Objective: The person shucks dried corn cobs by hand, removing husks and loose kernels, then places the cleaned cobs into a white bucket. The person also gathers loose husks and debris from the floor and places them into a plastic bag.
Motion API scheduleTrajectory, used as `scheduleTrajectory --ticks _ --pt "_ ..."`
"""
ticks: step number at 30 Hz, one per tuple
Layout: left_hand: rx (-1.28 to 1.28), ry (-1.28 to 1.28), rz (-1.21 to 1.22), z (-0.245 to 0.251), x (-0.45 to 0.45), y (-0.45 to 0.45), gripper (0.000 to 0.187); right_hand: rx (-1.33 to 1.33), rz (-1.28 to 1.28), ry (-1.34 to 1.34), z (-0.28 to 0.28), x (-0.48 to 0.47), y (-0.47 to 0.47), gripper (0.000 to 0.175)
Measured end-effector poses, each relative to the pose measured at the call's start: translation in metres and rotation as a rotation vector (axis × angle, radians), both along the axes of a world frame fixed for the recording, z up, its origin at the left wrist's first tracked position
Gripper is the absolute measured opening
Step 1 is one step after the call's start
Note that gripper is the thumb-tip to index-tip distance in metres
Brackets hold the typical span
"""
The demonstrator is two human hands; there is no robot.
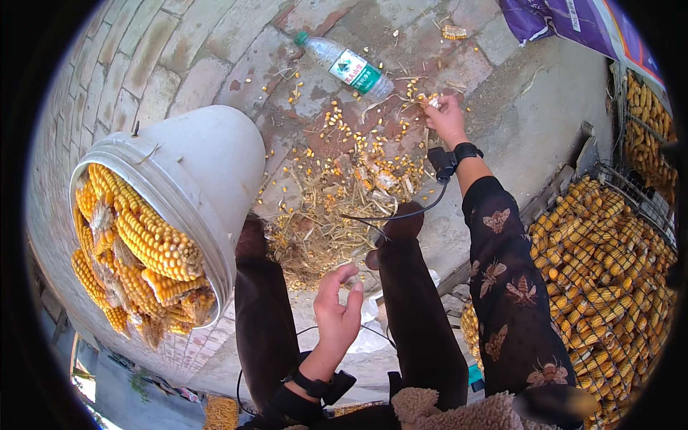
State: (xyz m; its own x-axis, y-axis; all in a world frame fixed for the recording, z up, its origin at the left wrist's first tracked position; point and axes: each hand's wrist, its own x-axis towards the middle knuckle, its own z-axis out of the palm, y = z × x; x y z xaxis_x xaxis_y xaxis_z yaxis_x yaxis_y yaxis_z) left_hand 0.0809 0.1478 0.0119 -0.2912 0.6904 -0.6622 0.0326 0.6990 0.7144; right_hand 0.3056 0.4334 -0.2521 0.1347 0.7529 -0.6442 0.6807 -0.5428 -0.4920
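My right hand reaches down to the brick floor, its fingers pinching a broken piece of corn cob. Loose yellow kernels lie scattered beside it. Just past the fingers a clear plastic water bottle with a green cap rests on its side. My left hand hovers above the gap between my legs, fingers apart and holding nothing. Broken cob pieces sit among dry husk and corn silk in front of my feet. Straps with small black devices circle both wrists.
At the left stands a white plastic bucket, heaped with corn cobs. Wire-mesh cribs full of corn cobs rise on the right. A purple printed sack lies at the upper right. Black cable runs from the right wrist across my legs.
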Motion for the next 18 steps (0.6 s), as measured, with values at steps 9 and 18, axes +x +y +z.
scheduleTrajectory --ticks 9,18 --pt "-0.128 -0.343 0.450 -0.010 -0.003 0.008 0.037 -0.628 -0.615 1.191 0.078 -0.007 -0.080 0.028" --pt "-0.182 -0.633 0.637 -0.010 -0.002 0.026 0.031 -1.232 0.029 1.036 0.190 -0.087 -0.169 0.037"
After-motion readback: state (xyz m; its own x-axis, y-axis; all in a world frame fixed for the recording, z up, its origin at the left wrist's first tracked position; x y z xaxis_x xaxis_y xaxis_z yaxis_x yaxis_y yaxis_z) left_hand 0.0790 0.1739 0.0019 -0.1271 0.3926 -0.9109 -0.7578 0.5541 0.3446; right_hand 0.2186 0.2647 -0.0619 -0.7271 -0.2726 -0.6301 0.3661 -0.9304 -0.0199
